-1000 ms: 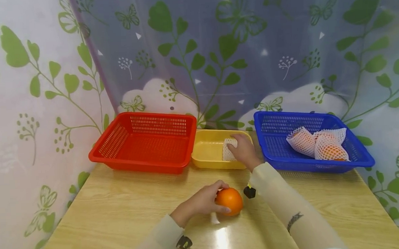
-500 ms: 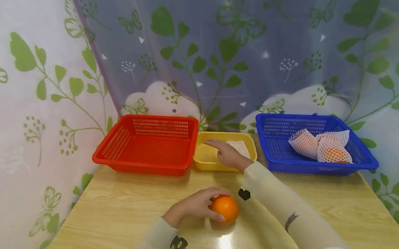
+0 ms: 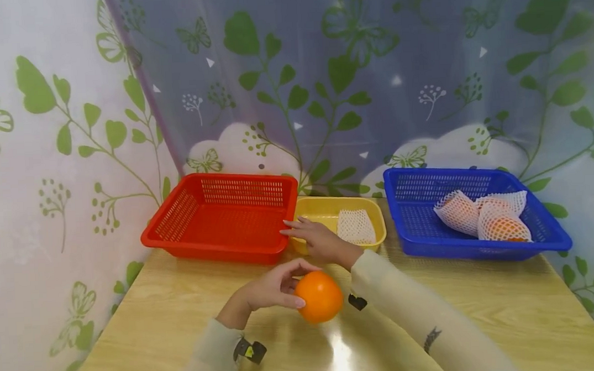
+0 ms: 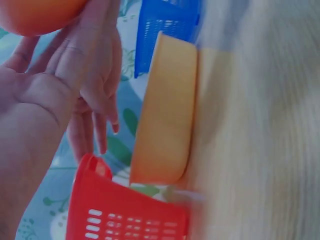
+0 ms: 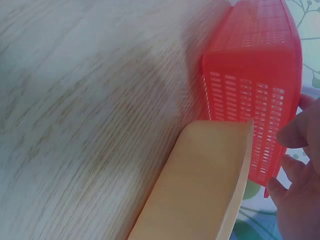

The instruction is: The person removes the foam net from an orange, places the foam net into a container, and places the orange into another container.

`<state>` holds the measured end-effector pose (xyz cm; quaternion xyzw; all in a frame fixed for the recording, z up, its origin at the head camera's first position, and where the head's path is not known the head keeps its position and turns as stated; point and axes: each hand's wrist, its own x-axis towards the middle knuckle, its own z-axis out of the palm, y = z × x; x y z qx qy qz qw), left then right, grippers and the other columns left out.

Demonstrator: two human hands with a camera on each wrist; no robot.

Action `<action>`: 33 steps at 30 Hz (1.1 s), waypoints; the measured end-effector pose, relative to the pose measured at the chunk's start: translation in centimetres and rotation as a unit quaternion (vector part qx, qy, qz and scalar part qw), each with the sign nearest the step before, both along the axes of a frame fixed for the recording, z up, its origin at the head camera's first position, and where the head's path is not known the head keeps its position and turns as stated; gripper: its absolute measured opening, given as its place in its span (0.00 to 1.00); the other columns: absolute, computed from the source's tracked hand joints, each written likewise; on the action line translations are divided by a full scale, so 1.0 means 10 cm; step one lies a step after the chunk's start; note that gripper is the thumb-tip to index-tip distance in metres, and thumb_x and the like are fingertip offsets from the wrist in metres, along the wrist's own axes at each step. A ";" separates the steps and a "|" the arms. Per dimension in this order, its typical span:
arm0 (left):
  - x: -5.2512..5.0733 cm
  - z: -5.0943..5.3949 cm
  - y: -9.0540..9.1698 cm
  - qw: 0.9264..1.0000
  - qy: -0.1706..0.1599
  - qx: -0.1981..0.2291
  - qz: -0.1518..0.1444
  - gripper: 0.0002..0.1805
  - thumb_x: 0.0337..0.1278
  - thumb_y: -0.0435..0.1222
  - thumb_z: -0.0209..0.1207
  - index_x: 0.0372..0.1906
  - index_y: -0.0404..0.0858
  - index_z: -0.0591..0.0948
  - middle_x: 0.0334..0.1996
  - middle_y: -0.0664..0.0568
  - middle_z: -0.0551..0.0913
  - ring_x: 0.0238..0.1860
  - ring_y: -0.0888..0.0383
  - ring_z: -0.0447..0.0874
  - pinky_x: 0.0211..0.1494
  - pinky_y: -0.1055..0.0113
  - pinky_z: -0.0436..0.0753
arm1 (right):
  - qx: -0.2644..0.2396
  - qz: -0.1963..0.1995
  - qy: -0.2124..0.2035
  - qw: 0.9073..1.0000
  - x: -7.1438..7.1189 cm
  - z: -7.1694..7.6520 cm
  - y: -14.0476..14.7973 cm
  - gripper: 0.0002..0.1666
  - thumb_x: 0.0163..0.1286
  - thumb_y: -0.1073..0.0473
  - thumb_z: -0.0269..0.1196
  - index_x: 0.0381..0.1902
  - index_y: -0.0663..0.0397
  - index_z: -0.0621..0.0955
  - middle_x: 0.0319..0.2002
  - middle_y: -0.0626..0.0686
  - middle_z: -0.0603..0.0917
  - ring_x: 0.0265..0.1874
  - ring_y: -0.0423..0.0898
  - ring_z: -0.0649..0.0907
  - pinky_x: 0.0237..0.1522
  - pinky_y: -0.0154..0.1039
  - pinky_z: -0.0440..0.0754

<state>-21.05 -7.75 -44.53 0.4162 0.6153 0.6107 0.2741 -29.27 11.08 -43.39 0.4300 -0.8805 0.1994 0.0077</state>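
The person's left hand (image 3: 276, 286) grasped a round, glossy orange fruit (image 3: 319, 297) between thumb and fingers, above the pale wooden table (image 3: 148, 319). The right hand (image 3: 321, 241) was loose, fingers extended over the yellow plastic tray (image 3: 318, 205) to the red plastic basket's (image 3: 220, 252) rim; contact was unclear. The blue plastic basket (image 3: 404, 244) held 3 fruits in white foam nets (image 3: 457, 213).

Left fingers (image 3: 296, 264) curl in a grip; right fingers (image 3: 297, 233) stretch out.
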 end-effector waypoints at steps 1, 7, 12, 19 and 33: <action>0.00 0.02 -0.01 1.000 -0.002 0.015 0.001 0.40 0.55 0.47 0.67 0.63 0.26 0.63 0.59 0.38 0.71 0.52 0.54 0.79 0.55 0.56 0.81 | 0.001 -0.002 0.003 1.000 0.01 0.01 -0.01 0.40 0.56 0.82 0.44 0.65 0.56 0.74 0.70 0.58 0.67 0.69 0.64 0.63 0.68 0.57 0.61; -0.03 0.13 -0.10 0.998 -0.004 0.053 0.021 0.45 0.54 0.46 0.68 0.67 0.32 0.55 0.63 0.39 0.65 0.57 0.50 0.74 0.58 0.56 0.79 | -0.009 -0.015 -0.004 1.000 0.01 0.09 -0.01 0.25 0.68 0.68 0.55 0.63 0.57 0.76 0.68 0.57 0.69 0.68 0.62 0.66 0.69 0.57 0.61; -0.03 0.19 -0.20 0.994 -0.017 0.081 0.077 0.39 0.55 0.44 0.66 0.64 0.45 0.54 0.63 0.45 0.63 0.58 0.52 0.72 0.58 0.59 0.79 | -0.010 -0.023 -0.023 0.999 0.04 0.10 -0.01 0.27 0.69 0.53 0.62 0.65 0.53 0.75 0.69 0.56 0.68 0.68 0.56 0.68 0.67 0.58 0.62; -0.13 0.21 -0.34 0.953 -0.102 0.237 0.155 0.27 0.63 0.42 0.61 0.60 0.52 0.59 0.58 0.53 0.68 0.53 0.56 0.77 0.53 0.61 0.81 | 0.000 -0.053 -0.018 0.998 0.06 0.08 -0.07 0.26 0.71 0.56 0.58 0.66 0.51 0.74 0.67 0.52 0.72 0.64 0.50 0.73 0.66 0.57 0.65; -0.38 0.27 -0.71 0.884 -0.152 0.281 0.340 0.19 0.68 0.35 0.49 0.58 0.53 0.60 0.63 0.50 0.63 0.57 0.50 0.74 0.52 0.56 0.82 | -0.044 -0.101 -0.037 0.993 0.12 -0.03 -0.20 0.28 0.70 0.45 0.60 0.62 0.53 0.78 0.68 0.53 0.71 0.64 0.51 0.74 0.67 0.55 0.64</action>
